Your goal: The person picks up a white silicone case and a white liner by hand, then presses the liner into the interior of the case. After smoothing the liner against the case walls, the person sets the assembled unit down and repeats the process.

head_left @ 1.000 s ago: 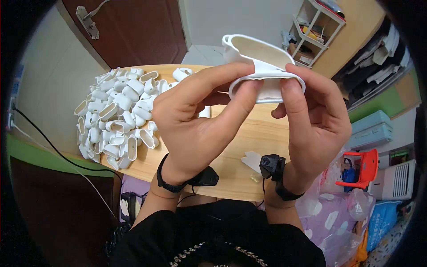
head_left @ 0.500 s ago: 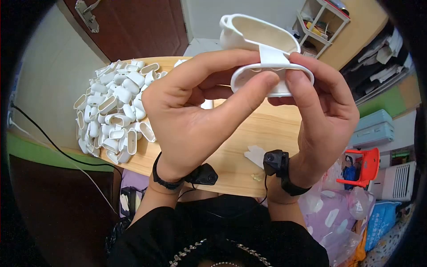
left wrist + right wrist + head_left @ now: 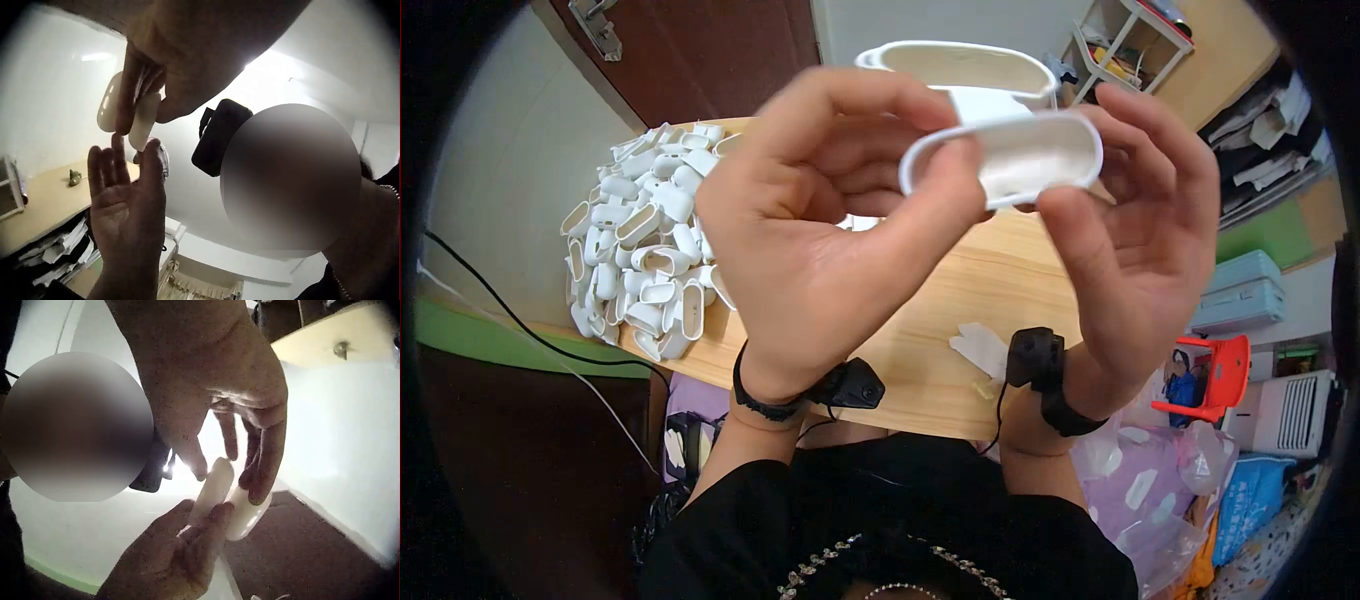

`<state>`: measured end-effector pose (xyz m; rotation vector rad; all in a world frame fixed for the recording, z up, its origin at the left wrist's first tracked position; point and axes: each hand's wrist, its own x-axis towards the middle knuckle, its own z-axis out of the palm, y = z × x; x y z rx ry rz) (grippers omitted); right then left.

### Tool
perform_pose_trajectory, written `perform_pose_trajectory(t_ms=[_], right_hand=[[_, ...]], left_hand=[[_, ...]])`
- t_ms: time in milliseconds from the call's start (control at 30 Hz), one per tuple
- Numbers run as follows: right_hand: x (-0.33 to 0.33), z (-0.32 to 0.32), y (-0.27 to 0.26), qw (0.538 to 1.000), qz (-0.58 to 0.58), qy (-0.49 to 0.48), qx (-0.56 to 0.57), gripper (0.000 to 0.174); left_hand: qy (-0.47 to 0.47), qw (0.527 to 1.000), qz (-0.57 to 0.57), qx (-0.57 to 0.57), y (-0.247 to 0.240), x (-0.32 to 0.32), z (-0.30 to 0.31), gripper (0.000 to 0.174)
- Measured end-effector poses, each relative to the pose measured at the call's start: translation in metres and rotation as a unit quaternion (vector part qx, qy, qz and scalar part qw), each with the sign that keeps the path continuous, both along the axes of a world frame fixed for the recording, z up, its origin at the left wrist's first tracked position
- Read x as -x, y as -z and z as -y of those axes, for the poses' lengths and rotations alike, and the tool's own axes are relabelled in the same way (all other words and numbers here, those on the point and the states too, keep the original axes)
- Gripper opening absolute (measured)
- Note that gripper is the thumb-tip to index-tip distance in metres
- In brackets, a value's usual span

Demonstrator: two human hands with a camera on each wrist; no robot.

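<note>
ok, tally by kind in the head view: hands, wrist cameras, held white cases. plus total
Hands: 2 (left hand, right hand)
Wrist cameras: 2 (left camera, right camera)
Held white case: 1
Total: 5, excluding the piled cases, too overlapped to count

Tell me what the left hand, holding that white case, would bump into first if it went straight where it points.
Probably the right hand: in the head view, the left hand points towards it, with the white earbud case between them. Depth is unclear; the right hand may touch the case.
</note>
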<state>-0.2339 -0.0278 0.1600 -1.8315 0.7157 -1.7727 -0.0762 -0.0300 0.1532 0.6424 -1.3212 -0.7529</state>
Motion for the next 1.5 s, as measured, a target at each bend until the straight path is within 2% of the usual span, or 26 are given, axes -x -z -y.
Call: perform_pose_trajectory(t_ms=[67, 133, 233, 367, 500, 600, 633, 733, 833, 900, 967, 1033, 1100, 1167, 1333, 1467, 1500], right_hand=[[0.006, 0.000, 0.002, 0.994, -0.085, 0.024, 0.069, 0.045], [0.009, 0.001, 0.002, 0.983, -0.138, 0.043, 0.113, 0.038], [0.012, 0.000, 0.001, 0.972, -0.178, 0.060, 0.144, 0.027], [0.012, -0.005, 0.000, 0.965, -0.190, 0.069, 0.168, 0.021], [0.008, -0.006, -0.001, 0.962, -0.220, 0.088, 0.133, 0.019], [0.010, -0.005, -0.001, 0.963, -0.229, 0.068, 0.129, 0.023], [0.010, -0.005, -0.002, 0.964, -0.228, 0.059, 0.122, 0.024], [0.008, -0.010, -0.003, 0.972, -0.211, 0.034, 0.102, 0.028], [0.011, -0.005, 0.000, 0.970, -0.196, -0.019, 0.146, 0.032], [0.019, 0.005, 0.001, 0.962, -0.203, -0.075, 0.164, 0.035], [0.024, 0.012, 0.002, 0.957, -0.209, -0.120, 0.160, 0.036], [0.026, 0.012, 0.001, 0.952, -0.225, -0.143, 0.150, 0.037], [0.027, 0.005, -0.003, 0.947, -0.250, -0.142, 0.141, 0.037], [0.027, -0.003, -0.008, 0.944, -0.272, -0.133, 0.130, 0.037], [0.016, -0.006, 0.001, 0.961, -0.209, -0.097, 0.152, 0.041], [0.030, 0.006, -0.010, 0.937, -0.237, -0.215, 0.140, 0.040], [0.031, 0.006, -0.010, 0.940, -0.232, -0.207, 0.140, 0.038]], left_hand=[[0.006, 0.999, -0.025, -0.030, -0.007, -0.002, -0.006, 0.019], [0.038, 0.999, 0.003, -0.039, -0.010, -0.009, -0.008, 0.021], [0.033, 0.997, 0.065, 0.035, -0.007, -0.011, -0.009, 0.023], [0.009, 0.944, 0.208, 0.257, -0.008, -0.030, 0.004, 0.028], [-0.014, 0.926, 0.310, 0.216, -0.017, -0.035, -0.007, 0.037], [0.014, 0.916, 0.332, 0.225, -0.017, -0.046, -0.003, 0.042], [0.024, 0.921, 0.331, 0.202, -0.020, -0.047, -0.006, 0.044], [0.076, 0.927, 0.288, 0.227, -0.017, -0.050, 0.004, 0.051], [0.137, 0.953, 0.198, 0.185, -0.009, -0.047, 0.004, 0.054], [0.142, 0.960, 0.170, 0.172, -0.006, -0.043, 0.003, 0.054], [0.132, 0.945, 0.209, 0.216, -0.006, -0.043, 0.005, 0.054], [0.156, 0.905, 0.293, 0.267, -0.014, -0.052, 0.015, 0.056], [0.159, 0.885, 0.324, 0.295, -0.014, -0.054, 0.018, 0.058], [0.132, 0.899, 0.290, 0.301, 0.001, -0.048, 0.014, 0.057], [0.149, 0.903, 0.265, 0.305, 0.006, -0.047, 0.010, 0.054], [0.222, 0.902, 0.227, 0.293, 0.004, -0.049, 0.010, 0.054], [0.259, 0.900, 0.204, 0.286, 0.002, -0.050, 0.013, 0.054]])
